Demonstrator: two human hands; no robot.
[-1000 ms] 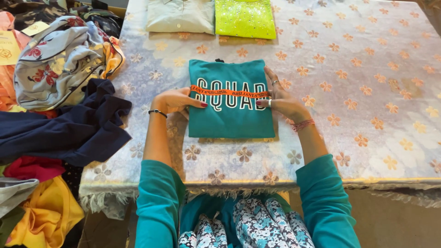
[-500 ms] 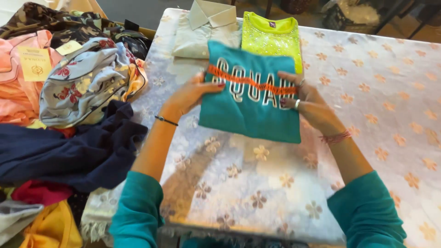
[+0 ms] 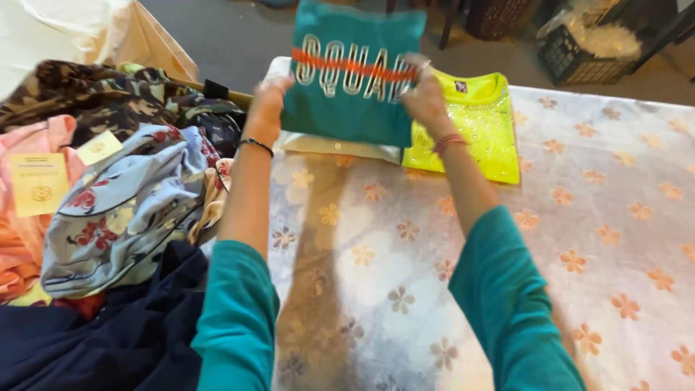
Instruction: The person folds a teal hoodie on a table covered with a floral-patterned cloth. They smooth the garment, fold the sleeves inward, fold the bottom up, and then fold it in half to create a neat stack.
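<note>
Folded teal shirt (image 3: 347,101) held up between both hands.
Left hand (image 3: 269,101) and right hand (image 3: 426,98) gripping its side edges, fingers closed, above pale folded shirt (image 3: 340,147).

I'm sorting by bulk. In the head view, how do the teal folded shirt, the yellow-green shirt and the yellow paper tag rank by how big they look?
1. Teal folded shirt, held up by both hands, so nearness to the camera may enlarge it.
2. Yellow-green shirt, partly hidden behind it; the order of these two is unsure.
3. Yellow paper tag, clearly smallest.
</note>
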